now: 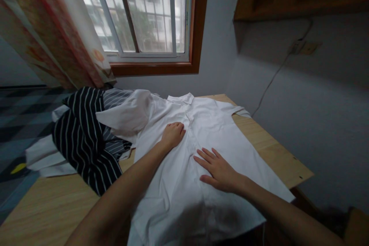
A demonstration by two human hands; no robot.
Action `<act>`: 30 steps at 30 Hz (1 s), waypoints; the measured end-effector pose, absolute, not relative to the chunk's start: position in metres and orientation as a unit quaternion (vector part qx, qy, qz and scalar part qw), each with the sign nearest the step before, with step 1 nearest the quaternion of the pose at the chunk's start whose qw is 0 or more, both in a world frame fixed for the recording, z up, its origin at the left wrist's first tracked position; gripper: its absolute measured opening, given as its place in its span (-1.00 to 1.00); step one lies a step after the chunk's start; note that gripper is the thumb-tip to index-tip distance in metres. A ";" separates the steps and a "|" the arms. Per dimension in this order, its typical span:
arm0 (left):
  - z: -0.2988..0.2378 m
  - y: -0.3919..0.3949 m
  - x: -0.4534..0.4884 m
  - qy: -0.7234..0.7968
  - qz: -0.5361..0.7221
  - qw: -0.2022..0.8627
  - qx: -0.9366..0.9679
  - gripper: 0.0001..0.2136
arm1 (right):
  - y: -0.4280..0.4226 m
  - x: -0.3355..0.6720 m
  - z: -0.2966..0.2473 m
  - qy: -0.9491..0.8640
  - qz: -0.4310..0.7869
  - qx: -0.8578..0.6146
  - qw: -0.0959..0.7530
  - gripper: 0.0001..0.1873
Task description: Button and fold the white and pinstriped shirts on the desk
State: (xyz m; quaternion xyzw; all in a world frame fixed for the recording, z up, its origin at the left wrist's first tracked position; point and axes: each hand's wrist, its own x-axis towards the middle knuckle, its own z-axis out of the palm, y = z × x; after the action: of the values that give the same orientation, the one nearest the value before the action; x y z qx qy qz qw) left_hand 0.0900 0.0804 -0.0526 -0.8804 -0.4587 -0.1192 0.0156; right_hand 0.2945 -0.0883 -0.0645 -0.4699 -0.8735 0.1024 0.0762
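A white button-up shirt [230, 138] lies spread front up on a wooden board, its collar at the far end and its hem hanging over the near edge. My left hand [173, 134] rests on the shirt just left of the button line, fingers stretched forward over the cloth. Lower down and to the right, my right hand [217, 170] lies flat on the fabric with its fingers spread. Neither hand holds anything. Wrinkles run through the lower left part of the shirt.
Left of the shirt is a heap of clothes with a black striped garment [83, 138]. The pale wooden board [276, 157] ends at a corner on the right. Behind are a window [150, 11] and a patterned curtain [60, 27]. A cable [269, 82] runs down the right wall.
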 end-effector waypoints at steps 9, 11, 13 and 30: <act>-0.013 -0.002 0.070 -0.387 -0.055 -0.074 -0.918 -0.48 | -0.091 0.272 -0.045 -0.811 0.122 -0.559 0.125 -0.51; -0.017 -0.022 0.061 -0.378 -0.030 -0.068 -0.923 -0.46 | -0.086 0.260 -0.046 -0.793 0.109 -0.589 0.111 -0.45; -0.028 -0.034 0.051 -0.390 -0.006 -0.066 -0.919 -0.40 | -0.080 0.251 -0.050 -0.786 0.096 -0.605 0.085 -0.37; -0.049 0.016 0.023 -0.396 0.016 -0.045 -0.917 -0.31 | -0.025 0.232 -0.061 -0.782 0.074 -0.614 0.075 -0.38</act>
State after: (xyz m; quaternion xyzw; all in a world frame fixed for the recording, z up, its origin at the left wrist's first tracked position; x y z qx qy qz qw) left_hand 0.0231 0.0160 -0.0494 -0.9169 -0.3962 0.0156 -0.0449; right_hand 0.2317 -0.0250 -0.0610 -0.6142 -0.7821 0.0740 0.0746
